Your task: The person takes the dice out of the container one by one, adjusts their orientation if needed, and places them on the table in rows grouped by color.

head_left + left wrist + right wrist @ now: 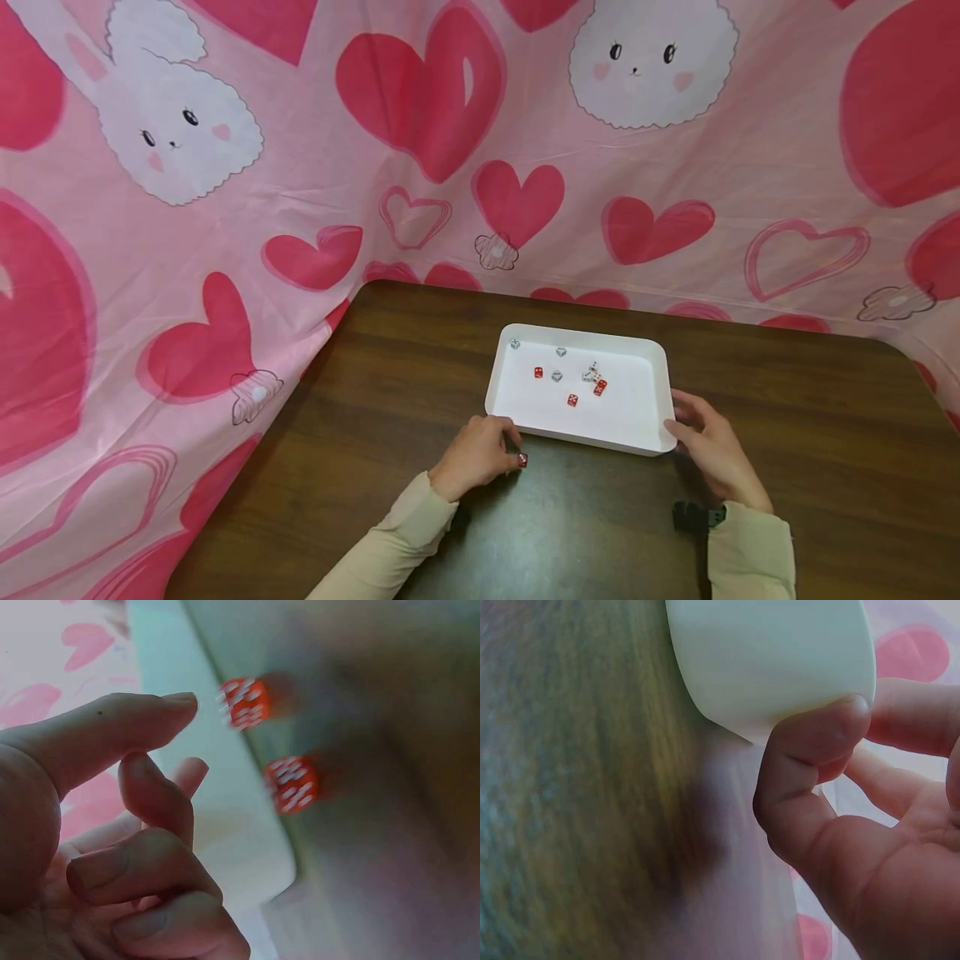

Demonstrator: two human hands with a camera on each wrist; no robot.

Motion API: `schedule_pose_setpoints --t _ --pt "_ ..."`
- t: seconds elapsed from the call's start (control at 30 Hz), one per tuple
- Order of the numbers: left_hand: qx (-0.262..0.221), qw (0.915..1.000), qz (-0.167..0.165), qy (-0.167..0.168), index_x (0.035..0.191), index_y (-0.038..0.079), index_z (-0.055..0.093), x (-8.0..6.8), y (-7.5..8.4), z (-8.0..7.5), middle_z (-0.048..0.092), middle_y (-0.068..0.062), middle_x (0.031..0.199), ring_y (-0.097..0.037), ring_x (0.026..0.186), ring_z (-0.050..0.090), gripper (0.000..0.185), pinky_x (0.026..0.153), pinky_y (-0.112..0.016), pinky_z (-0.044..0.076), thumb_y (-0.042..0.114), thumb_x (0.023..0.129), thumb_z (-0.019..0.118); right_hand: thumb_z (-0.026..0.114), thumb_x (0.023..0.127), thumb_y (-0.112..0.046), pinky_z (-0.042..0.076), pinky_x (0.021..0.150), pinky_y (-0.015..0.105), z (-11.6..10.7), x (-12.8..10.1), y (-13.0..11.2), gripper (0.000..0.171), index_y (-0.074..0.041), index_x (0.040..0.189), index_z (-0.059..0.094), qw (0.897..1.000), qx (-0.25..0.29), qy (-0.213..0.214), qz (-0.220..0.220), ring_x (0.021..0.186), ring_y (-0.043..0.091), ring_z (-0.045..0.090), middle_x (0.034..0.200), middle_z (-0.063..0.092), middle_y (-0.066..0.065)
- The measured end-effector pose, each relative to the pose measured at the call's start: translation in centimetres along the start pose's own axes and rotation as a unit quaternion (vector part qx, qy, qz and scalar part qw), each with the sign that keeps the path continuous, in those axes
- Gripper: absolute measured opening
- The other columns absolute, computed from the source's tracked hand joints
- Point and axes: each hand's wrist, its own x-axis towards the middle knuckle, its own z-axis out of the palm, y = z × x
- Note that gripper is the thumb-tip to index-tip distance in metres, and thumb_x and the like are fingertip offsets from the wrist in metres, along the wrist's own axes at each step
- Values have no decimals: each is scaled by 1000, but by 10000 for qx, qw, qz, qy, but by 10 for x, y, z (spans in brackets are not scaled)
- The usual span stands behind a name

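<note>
Pinching the near right corner of the white tray (652, 392), the right hand (712, 454) had its thumb on the rim and its fingers round the outer wall; the right wrist view showed the thumb tip pressed against the tray's rounded corner. At the near left corner, the left hand (476, 457) rested on the counter (787, 467) with its fingers curled inward, knuckles up. A red die (522, 459) lay on the counter right at its fingertips, just outside the tray; whether the fingers actually touched or held it could not be told. In the left wrist view the forefinger reached out above the curled fingers, with nothing clamped between them, and two blurred red dice showed beyond the tray's edge.

Both forearms wore cream sleeves, and a dark strap sat on the right wrist.

Inside the tray, toward its middle, lay a red die nearest the person (572, 400), then two more red ones and several pale dice (557, 376) scattered toward the far wall, one pale die close to the far left corner.

Beyond the dark wooden counter hung a pink cloth (225, 250) printed with red hearts and white rabbits, draped behind and along the left side.
</note>
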Motion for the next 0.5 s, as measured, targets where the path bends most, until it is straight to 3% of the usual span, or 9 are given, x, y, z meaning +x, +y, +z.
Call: schedule_pose_setpoints --t 0.3,0.5 --pt "7 9996 100 276 91 7 71 3 4 -25 57 4 58 -8 49 50 13 49 -24 40 16 82 73 52 99 -19 52 77 25 0 0 -1 60 1 149 25 10000 -2 -19 5 110 33 48 136 39 29" --pt "-34 9988 176 454 91 10 72 7 5 -39 58 3 62 -10 53 50 12 50 -25 42 20 86 70 52 100 -22 54 81 31 -1 0 -1 62 0 150 24 9999 -20 -94 58 113 35 47 138 38 30"
